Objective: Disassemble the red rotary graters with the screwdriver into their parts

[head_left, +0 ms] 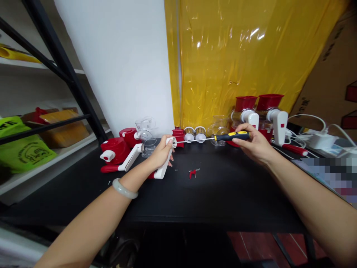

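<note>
My left hand (pixel 161 152) is closed around a white crank handle (pixel 164 168) with a red grip, its round end turned to the right. In my right hand (pixel 252 143) is a black and yellow screwdriver (pixel 232 137), held level. The long metal shaft points left, and its tip is at the opening in the handle's round end. Below, on the black table (pixel 217 193), lie a small red part (pixel 192 173) and several small screws.
Red and white machines (pixel 114 149) with clear parts stand at the left. Two metal drums (pixel 200 134) are at the back. Two assembled machines (pixel 279 119) stand at the right, near white cables (pixel 315 117). A shelf (pixel 64 156) borders the left side.
</note>
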Motion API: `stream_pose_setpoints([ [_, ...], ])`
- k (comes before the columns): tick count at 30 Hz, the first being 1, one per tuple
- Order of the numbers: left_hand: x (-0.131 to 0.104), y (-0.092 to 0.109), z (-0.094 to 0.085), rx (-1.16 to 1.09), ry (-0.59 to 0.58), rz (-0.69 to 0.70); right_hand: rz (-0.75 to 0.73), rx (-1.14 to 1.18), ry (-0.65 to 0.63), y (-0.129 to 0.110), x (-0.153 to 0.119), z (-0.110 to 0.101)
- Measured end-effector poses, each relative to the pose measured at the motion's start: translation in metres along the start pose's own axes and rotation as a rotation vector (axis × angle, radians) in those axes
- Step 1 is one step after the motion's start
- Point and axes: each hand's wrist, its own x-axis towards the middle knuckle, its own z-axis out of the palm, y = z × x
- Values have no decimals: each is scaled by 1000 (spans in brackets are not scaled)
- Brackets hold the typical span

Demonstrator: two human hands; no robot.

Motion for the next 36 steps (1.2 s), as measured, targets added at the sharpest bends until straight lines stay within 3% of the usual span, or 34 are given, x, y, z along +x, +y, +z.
stream_pose_setpoints([
  [6,1,-2,2,65,-18,-28,18,78,-18,-6,-3,4],
  [10,2,-5,5,179,43,-47,6,57,21,-4,-2,8],
  [17,-1,-4,6,306,59,-60,180,-153,-72,0,2,6],
  [30,6,-9,0,246,98,-92,42,-222,-134,2,-2,6],
  [36,7,-7,-5,172,115,6,48,-171,-88,9,0,6],
])
